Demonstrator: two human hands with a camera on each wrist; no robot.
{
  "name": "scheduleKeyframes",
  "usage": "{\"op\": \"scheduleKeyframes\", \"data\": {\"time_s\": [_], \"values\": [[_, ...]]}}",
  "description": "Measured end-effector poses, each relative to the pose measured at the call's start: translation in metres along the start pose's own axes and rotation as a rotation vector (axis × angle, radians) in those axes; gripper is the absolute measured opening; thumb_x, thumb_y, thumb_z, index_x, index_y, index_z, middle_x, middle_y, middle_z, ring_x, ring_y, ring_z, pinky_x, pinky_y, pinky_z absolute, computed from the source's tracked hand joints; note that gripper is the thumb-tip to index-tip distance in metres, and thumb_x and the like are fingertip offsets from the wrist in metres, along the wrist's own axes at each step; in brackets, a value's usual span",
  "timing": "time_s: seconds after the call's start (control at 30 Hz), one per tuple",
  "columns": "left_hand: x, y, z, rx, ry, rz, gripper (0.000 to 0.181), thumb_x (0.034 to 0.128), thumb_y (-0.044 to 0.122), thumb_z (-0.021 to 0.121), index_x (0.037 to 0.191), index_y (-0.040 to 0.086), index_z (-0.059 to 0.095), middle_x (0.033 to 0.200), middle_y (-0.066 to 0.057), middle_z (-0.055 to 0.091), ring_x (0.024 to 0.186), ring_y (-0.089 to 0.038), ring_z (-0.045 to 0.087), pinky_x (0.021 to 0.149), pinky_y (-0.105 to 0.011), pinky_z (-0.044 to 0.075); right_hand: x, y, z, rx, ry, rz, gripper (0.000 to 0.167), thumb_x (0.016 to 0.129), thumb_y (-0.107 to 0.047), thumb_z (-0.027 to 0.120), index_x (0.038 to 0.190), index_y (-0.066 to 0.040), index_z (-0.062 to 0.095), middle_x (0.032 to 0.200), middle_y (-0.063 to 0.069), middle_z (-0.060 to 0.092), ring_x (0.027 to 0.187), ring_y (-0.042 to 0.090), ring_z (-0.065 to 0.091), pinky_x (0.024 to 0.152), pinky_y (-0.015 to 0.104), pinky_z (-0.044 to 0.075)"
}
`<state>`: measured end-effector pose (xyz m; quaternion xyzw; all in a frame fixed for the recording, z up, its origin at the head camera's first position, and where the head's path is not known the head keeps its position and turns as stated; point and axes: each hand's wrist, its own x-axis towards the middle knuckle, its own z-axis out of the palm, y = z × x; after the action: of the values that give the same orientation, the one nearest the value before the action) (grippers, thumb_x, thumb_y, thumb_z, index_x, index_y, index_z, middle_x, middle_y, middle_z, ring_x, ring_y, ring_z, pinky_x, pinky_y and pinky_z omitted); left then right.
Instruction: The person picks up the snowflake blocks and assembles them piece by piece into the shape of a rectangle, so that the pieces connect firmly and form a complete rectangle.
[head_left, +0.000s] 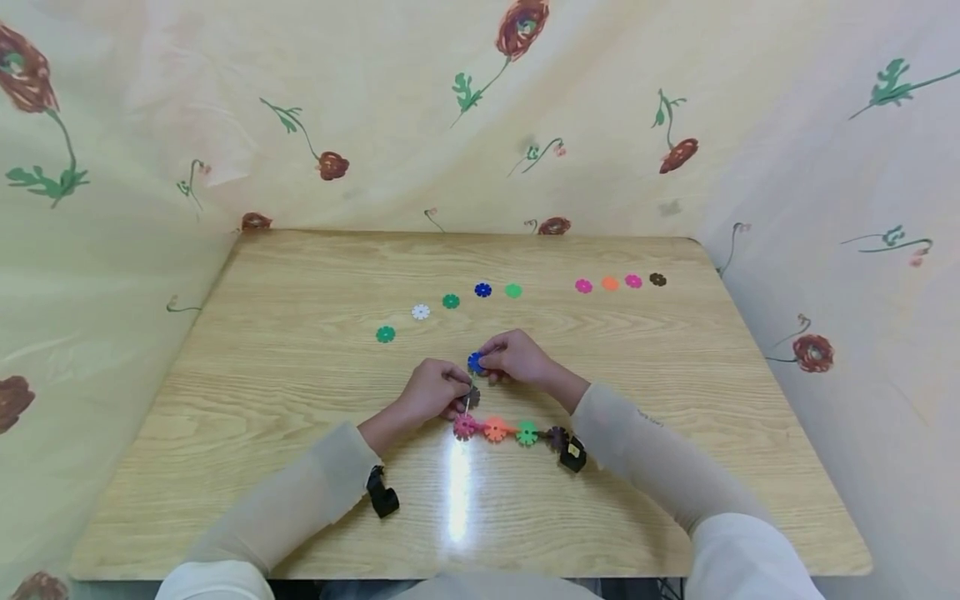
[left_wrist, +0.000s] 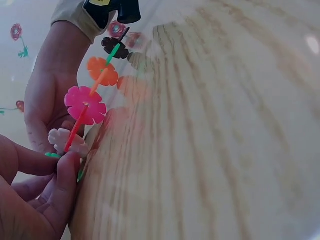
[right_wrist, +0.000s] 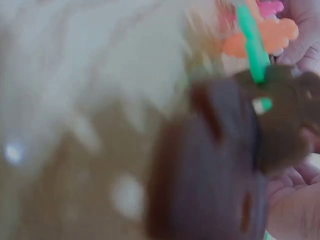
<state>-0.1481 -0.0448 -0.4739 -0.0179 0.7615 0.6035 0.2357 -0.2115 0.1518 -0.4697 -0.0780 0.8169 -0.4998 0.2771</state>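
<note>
Notched plastic flower discs are linked into a chain (head_left: 495, 429) of pink, orange, green and dark brown pieces, lying across the table in front of the person. My left hand (head_left: 433, 390) pinches the chain's far end by a greyish disc (head_left: 472, 397). A blue flower disc (head_left: 475, 362) is held between the thumb and fingers of my right hand (head_left: 519, 358), just beyond the left fingertips. In the left wrist view, a white disc (left_wrist: 67, 141) and a pink disc (left_wrist: 85, 105) rise from the left fingers. A brown disc (right_wrist: 285, 120) looms close in the right wrist view, partly blurred.
Loose flower discs lie farther back: green (head_left: 386, 334), white (head_left: 421, 312), blue (head_left: 483, 290) and others toward a brown one (head_left: 657, 279) at right. The wooden table (head_left: 262, 400) meets flower-printed cloth (head_left: 390, 108) at the back and sides.
</note>
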Motion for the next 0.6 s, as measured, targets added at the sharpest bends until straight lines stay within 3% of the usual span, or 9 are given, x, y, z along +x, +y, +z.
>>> {"op": "scheduleKeyframes", "data": {"time_s": [0.2,0.6], "values": [[0.002,-0.003,0.003,-0.028,0.029,0.022,0.012,0.0953,0.001,0.065,0.104,-0.005,0.072,0.078,-0.013,0.071,0.057,-0.015,0.065,0.054,-0.028,0.059,0.000,0.000,0.003,0.011,0.015,0.014,0.018,0.095,-0.010,0.069,0.109,0.002,0.071,0.083,0.010,0.074,0.062,0.016,0.067,0.052,0.023,0.051],[0.001,-0.006,0.011,-0.004,0.176,0.045,0.010,0.0933,-0.006,0.065,0.099,-0.005,0.073,0.087,-0.012,0.070,0.058,-0.013,0.063,0.053,-0.024,0.057,0.001,0.000,0.007,0.074,0.014,0.066,0.009,0.095,-0.006,0.068,0.101,0.001,0.069,0.082,0.011,0.074,0.062,0.016,0.066,0.052,0.022,0.051]]}}
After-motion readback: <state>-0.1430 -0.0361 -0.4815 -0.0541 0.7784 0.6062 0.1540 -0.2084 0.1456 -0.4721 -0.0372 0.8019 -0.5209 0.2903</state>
